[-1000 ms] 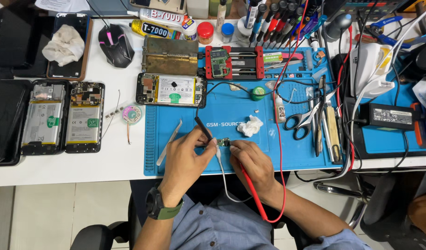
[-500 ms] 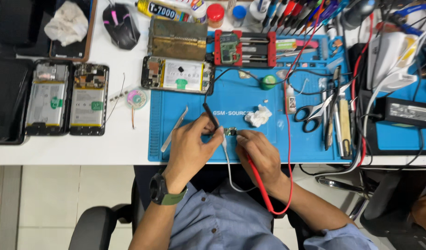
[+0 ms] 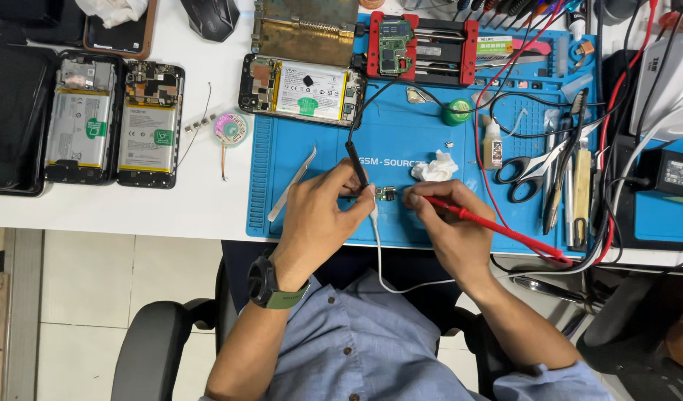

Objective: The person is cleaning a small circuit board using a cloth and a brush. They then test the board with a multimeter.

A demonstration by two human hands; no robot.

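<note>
One tiny circuit board (image 3: 386,194) sits on the blue mat (image 3: 430,223) near its front edge, right between both hands. Left hand (image 3: 319,223) is pinched around a black probe (image 3: 356,162), right hand (image 3: 449,226) grips a red probe (image 3: 490,223), both tips at the board. Nearby: one wad of tissue (image 3: 434,168), one pair of tweezers (image 3: 293,182), one pair of scissors (image 3: 531,169), three opened phones (image 3: 303,80) further back.

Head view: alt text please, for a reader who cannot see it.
Left hand holds a black probe and right hand a red probe at a small circuit board on a blue mat; opened phones lie left.
</note>
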